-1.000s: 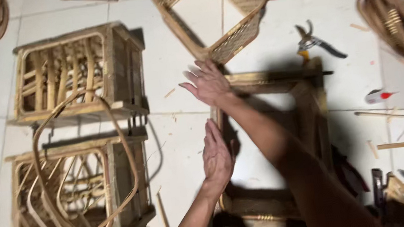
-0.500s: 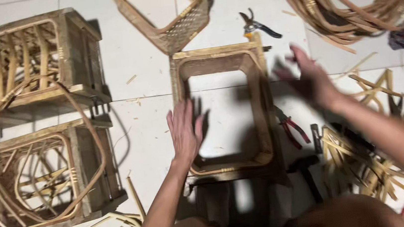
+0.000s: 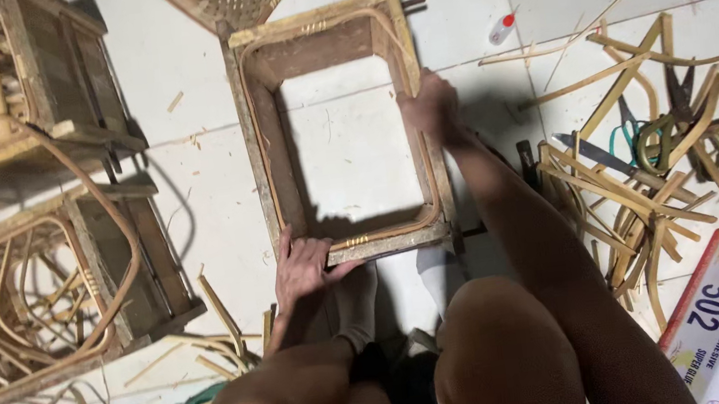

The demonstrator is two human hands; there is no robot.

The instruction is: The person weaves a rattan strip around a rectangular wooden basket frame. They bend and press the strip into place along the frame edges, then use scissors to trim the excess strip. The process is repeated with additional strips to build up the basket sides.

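The wooden frame stands on the tiled floor before the knees. The right hand, free half a second ago, now grips the right rail. The left hand clasps the near-left corner. Both hands now steady it.

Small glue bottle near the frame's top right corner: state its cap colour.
Red cap on the white glue bottle, seen in the head view.

Single head-worn view, looking steeply down from above the seated person's knees onto the tiled floor. Close range: the wooden frame fills the centre.
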